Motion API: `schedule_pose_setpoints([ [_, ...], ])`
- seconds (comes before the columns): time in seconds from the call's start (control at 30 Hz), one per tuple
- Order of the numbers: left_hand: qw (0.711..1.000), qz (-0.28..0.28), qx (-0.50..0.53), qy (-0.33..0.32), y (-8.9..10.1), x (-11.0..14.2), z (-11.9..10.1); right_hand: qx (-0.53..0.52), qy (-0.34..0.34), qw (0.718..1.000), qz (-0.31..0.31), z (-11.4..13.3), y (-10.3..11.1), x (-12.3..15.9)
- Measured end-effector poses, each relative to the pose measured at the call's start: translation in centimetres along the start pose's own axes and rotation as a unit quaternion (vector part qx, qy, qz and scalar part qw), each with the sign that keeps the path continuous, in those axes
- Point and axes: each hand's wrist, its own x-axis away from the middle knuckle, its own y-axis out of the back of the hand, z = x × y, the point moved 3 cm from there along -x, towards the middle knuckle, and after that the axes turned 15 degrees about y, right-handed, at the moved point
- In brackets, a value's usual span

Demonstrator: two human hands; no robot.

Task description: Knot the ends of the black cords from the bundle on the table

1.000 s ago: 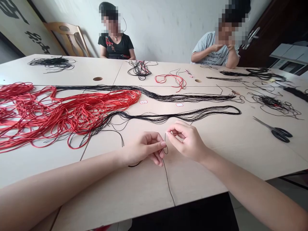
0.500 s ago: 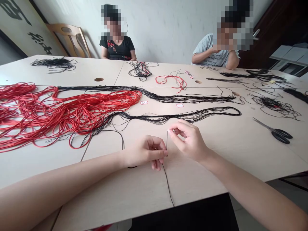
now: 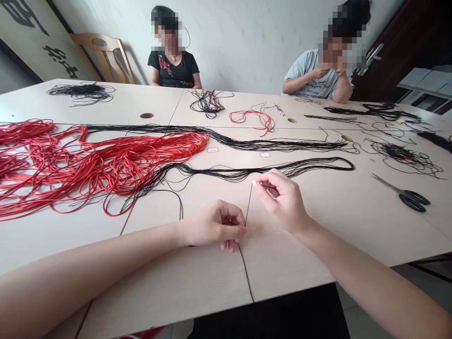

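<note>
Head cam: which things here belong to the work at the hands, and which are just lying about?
In use:
- left hand
- right hand
- thin black cord, running between them

Lying about:
- red cord hank
- long black cord bundle
- black cord tangle
- black-handled scissors

On the counter (image 3: pixel 289 268), a mass of cord (image 3: pixel 106 165) lies left, scissors (image 3: pixel 411 200) lie right, and a long cord bundle (image 3: pixel 247 172) stretches just beyond the left hand (image 3: pixel 215 223) and right hand (image 3: pixel 282 202), a single cord (image 3: pixel 249 207) between them. A person (image 3: pixel 173 70) and another person (image 3: pixel 310 80) sit behind the far edge.
</note>
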Motion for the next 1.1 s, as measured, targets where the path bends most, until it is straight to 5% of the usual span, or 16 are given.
schedule_pose_setpoints([
  [0.17, 0.985, -0.083, 0.144, -0.039, 1.1, -0.4, -0.1, 0.091, 0.031, 0.994, -0.056, 0.7, 0.7, -0.1],
  [0.33, 0.955, -0.115, 0.265, -0.07, 1.7, -0.8, 0.1, -0.012, -0.022, 0.986, 0.165, 2.1, -1.7, 1.4],
  [0.5, 0.958, -0.12, 0.252, -0.066, 1.8, -0.8, 0.3, -0.006, -0.023, 0.976, 0.216, 2.2, -3.0, 2.2],
  [0.73, 0.955, -0.144, 0.254, -0.058, 2.1, -0.8, 0.0, -0.007, 0.03, 0.974, 0.226, 1.6, -2.2, 2.0],
  [0.93, 0.977, -0.143, 0.148, -0.05, 1.6, -0.4, 0.3, -0.091, 0.041, 0.993, 0.069, 2.0, -0.5, 0.9],
  [1.1, 0.985, -0.151, 0.068, -0.051, 1.2, 0.0, 0.2, -0.273, -0.083, 0.952, 0.114, 1.5, -1.5, 1.5],
])
